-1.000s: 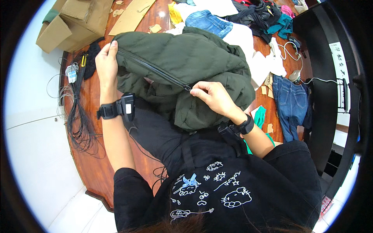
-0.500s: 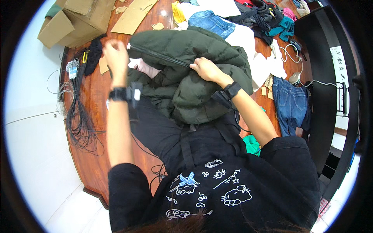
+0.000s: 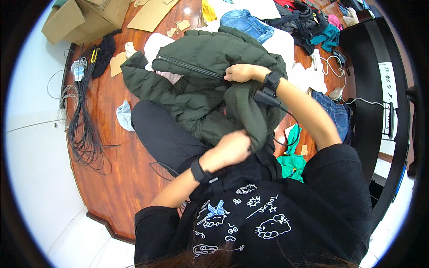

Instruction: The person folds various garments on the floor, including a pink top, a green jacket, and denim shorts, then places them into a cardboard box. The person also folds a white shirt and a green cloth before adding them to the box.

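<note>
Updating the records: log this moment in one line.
dark green jacket; right hand: at zipper; left hand: at near edge, blurred; cardboard box: upper left

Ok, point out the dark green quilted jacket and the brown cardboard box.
Dark green quilted jacket (image 3: pixel 195 96): head view, on its bunched middle.
Brown cardboard box (image 3: pixel 99 23): head view, on its side wall.

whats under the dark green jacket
Pale pink cloth shows in a gap below the zip; the jacket also partly overlaps a black trouser leg. Anything deeper is covered.
</note>
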Action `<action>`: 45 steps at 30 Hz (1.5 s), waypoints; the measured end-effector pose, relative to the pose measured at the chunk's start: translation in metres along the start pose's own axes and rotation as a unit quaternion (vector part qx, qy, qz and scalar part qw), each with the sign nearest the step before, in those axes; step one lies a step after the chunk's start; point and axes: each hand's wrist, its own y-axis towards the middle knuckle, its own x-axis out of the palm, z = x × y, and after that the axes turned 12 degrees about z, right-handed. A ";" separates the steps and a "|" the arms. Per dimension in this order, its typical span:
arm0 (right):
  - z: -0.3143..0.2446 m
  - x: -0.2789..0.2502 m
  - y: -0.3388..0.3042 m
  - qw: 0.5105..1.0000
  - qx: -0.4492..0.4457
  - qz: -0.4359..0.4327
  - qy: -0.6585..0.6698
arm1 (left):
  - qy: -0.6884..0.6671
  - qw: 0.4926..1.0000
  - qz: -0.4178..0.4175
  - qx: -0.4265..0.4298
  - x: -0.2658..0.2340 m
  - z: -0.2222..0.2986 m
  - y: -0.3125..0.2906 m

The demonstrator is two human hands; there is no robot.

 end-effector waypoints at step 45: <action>-0.082 0.008 -0.024 0.858 0.035 0.345 0.380 | -0.411 0.732 0.428 -0.334 -0.177 -0.132 0.116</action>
